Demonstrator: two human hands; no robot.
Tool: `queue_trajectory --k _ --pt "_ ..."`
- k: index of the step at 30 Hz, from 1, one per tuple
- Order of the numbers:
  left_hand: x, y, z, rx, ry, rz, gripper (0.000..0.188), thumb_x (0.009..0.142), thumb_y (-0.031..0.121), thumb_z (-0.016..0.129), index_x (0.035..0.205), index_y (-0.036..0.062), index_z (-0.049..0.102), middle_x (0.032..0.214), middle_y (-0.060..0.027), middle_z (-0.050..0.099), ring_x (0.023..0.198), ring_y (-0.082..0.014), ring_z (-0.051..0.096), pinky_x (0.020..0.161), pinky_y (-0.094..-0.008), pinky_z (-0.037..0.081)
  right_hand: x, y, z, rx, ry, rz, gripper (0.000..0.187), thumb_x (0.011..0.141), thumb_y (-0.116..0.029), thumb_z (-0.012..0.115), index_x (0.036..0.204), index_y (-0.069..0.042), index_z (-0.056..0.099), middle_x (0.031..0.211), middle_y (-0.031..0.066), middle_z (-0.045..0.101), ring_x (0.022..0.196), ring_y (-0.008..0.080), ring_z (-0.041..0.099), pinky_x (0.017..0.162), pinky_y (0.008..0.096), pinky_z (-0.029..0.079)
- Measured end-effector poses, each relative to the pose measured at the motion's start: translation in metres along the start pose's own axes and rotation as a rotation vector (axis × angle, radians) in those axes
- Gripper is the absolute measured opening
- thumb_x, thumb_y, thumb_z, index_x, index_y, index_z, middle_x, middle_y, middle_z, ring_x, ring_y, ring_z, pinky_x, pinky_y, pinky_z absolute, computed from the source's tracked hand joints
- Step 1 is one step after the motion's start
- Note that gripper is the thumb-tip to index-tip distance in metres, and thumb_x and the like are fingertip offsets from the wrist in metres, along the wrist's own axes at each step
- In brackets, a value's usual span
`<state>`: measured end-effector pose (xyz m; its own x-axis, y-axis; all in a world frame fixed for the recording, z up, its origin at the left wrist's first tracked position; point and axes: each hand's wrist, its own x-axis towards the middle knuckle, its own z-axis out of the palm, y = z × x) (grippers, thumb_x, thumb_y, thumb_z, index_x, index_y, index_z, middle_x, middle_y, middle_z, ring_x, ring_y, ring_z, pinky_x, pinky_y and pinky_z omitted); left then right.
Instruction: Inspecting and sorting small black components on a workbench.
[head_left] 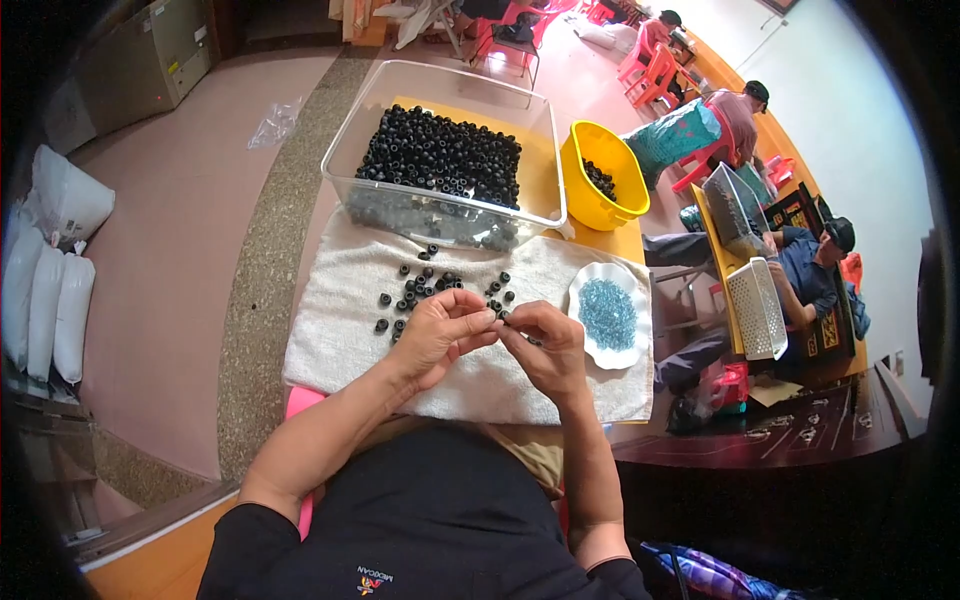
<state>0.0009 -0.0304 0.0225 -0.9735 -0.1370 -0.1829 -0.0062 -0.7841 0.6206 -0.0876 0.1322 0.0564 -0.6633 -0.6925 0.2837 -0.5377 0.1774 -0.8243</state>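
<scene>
Over a white towel (345,300), my left hand (442,335) and my right hand (545,350) meet with thumbs and fingers pinched together. What lies between the fingertips is too small to make out; dark pieces show right behind them. Several small, round, hollow black pieces (410,292) lie loose on the towel just beyond my hands. To the right of my right hand is a white scalloped dish (577,300) full of tiny clear-blue bits (612,318).
A clear plastic bin (340,150) heaped with black pieces (440,150) stands beyond the towel. Beside it is a yellow basin (625,215) with more of them. White sacks (72,315) stand far left. Other people sit at right around a table with a white basket (755,310).
</scene>
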Motion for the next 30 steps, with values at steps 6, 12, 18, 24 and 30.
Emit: queue_trajectory --k 6,12,18,24,30 --pt "0.000 -0.005 -0.001 -0.027 -0.024 -0.037 0.014 0.090 0.005 0.067 0.101 0.0049 0.058 0.094 -0.0046 0.065 0.089 -0.0157 0.066 0.087 -0.0332 0.058 0.000 0.007 0.003 -0.001 0.069 -0.172 0.015 0.076 0.006 0.074 0.084 0.001 0.063 0.087 0.0084 0.067 0.076 0.0128 0.064 0.067 0.0236 0.052" --pt "0.000 -0.006 -0.001 -0.027 -0.031 -0.026 0.014 0.090 0.005 0.067 0.101 0.0055 0.058 0.096 -0.0037 0.064 0.090 -0.0148 0.065 0.088 -0.0330 0.057 -0.001 0.001 0.003 -0.048 0.077 -0.249 0.014 0.074 0.006 0.072 0.083 0.000 0.063 0.087 0.0095 0.067 0.074 0.0145 0.064 0.064 0.0249 0.050" --pt "0.000 -0.005 0.000 0.030 -0.063 -0.020 0.013 0.089 0.005 0.068 0.099 0.0053 0.059 0.096 -0.0032 0.063 0.091 -0.0145 0.064 0.088 -0.0333 0.057 -0.002 0.000 0.001 -0.051 0.046 -0.207 0.016 0.075 0.007 0.071 0.088 0.000 0.066 0.088 0.0098 0.067 0.075 0.0143 0.065 0.066 0.0242 0.051" --pt "-0.001 -0.004 0.000 0.041 -0.074 -0.038 0.013 0.088 0.005 0.069 0.098 0.0052 0.060 0.096 -0.0031 0.063 0.091 -0.0144 0.064 0.089 -0.0334 0.057 -0.006 0.014 0.000 0.199 -0.025 -0.092 0.014 0.079 0.009 0.069 0.091 0.002 0.066 0.095 0.0098 0.064 0.083 0.0126 0.063 0.070 0.0220 0.050" --pt "-0.003 -0.003 0.002 0.086 -0.105 -0.081 0.014 0.088 0.005 0.069 0.098 0.0047 0.060 0.096 -0.0040 0.063 0.091 -0.0154 0.065 0.087 -0.0333 0.057 -0.009 0.019 -0.006 0.421 -0.115 0.108 0.014 0.079 0.011 0.068 0.090 0.003 0.066 0.097 0.0080 0.064 0.090 0.0120 0.062 0.078 0.0246 0.051"
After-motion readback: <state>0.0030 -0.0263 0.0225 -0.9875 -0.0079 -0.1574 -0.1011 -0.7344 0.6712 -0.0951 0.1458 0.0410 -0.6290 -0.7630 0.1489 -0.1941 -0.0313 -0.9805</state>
